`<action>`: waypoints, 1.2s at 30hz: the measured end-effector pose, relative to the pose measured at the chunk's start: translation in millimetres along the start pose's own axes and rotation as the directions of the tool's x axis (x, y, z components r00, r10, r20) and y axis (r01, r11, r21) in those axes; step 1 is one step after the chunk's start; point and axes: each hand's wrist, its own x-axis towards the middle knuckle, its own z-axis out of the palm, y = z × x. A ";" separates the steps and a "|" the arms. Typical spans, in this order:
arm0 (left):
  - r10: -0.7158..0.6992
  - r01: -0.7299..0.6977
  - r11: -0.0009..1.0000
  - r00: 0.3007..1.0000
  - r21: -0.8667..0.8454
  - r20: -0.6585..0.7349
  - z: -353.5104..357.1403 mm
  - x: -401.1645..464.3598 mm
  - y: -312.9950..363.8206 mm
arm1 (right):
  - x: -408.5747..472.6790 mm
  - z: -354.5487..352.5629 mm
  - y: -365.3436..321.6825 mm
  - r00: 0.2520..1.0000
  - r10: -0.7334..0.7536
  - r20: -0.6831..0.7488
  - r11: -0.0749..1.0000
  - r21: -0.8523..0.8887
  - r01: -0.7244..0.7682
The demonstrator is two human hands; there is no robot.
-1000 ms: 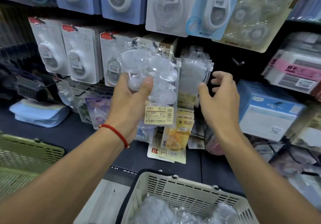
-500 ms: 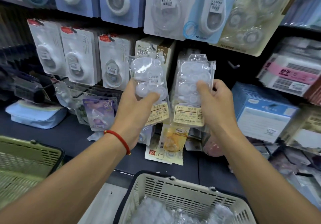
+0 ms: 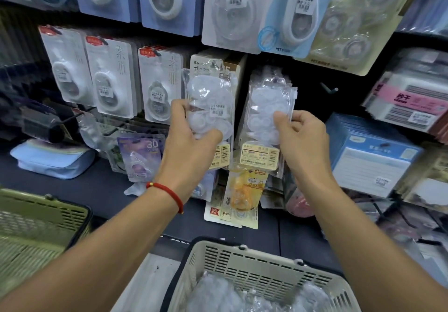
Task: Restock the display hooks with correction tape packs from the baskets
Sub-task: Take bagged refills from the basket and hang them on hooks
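My left hand [image 3: 191, 139] grips a clear pack of correction tape [image 3: 209, 108], thumb across the front, held up against the display wall just in front of a brown-topped box [image 3: 218, 63]. My right hand [image 3: 303, 139] pinches a second clear pack [image 3: 268, 118] by its right edge — it hangs with more of the same behind it (whether it's on the hook, I can't tell). A bare hook [image 3: 328, 90] sticks out to the right. Below me, the white basket [image 3: 254, 263] holds more clear packs; a green basket [image 3: 36, 222] sits off to the left. There's a red string bracelet [image 3: 169, 191] on my left wrist — both packs upright, side by side.
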 end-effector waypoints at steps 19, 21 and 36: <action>-0.066 0.088 0.994 0.957 -0.066 0.284 15.3 -7.7 -7.3 | -1.5 -9.6 1.0 0.999 -0.027 0.045 0.988 0.156 0.020; -0.069 0.089 0.994 0.960 -0.062 0.272 15.4 -8.0 -6.2 | -1.4 -10.8 1.9 0.998 -0.039 0.053 0.983 0.180 0.029; 0.329 -0.408 0.688 0.913 0.601 0.242 5.7 4.3 -14.3 | -7.5 1.7 33.4 0.907 -0.418 -0.051 0.853 -0.366 0.373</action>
